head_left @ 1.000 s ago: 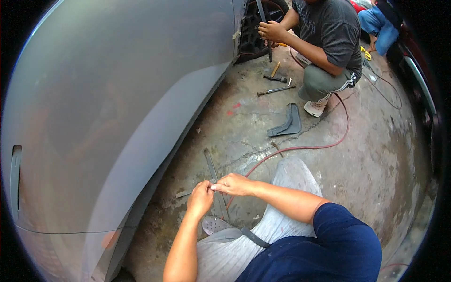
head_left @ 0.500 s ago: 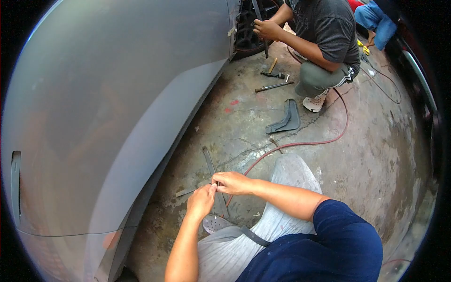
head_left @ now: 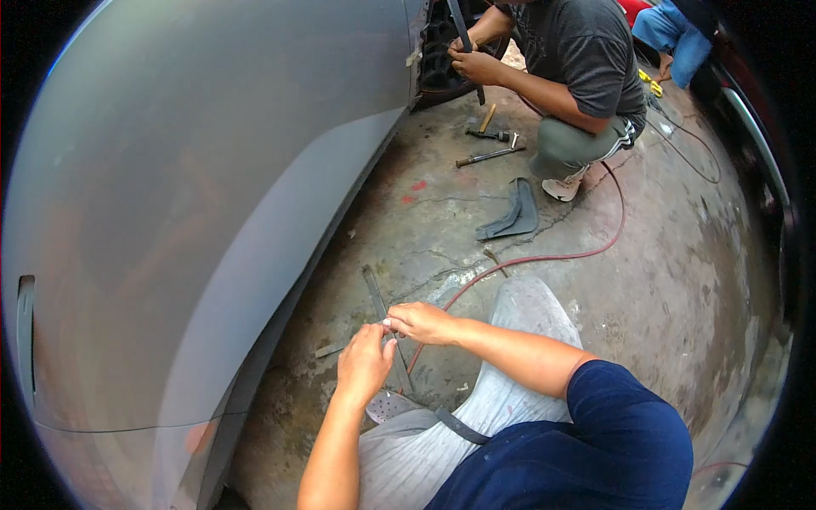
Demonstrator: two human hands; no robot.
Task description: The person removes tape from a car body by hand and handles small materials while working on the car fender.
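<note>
At the far left, the grey car fills the view. Beside its lower edge, a short flat strip is seen just left of the hands; whether it is held or lies on the concrete floor cannot be told. The left hand is bent, its fingertips brought against those of the right hand; its thumb stands apart. The right fingers are curled as in a pinch, but whatever is grasped between them is hidden. A long flat strip is crossed by the hands, its upper end showing on the floor beyond them. Further right, a red hose, a dark bent piece and a long metal tool are left lying, and a dark bar is held by a crouching co-worker.

The handling is judged to be still in progress: nothing has been visibly set down or fixed by the hands, and how much is left cannot be read.

Compared with half a second ago, the left thumb has been drawn away from the right fingertips, while both strips have been left in place.
</note>
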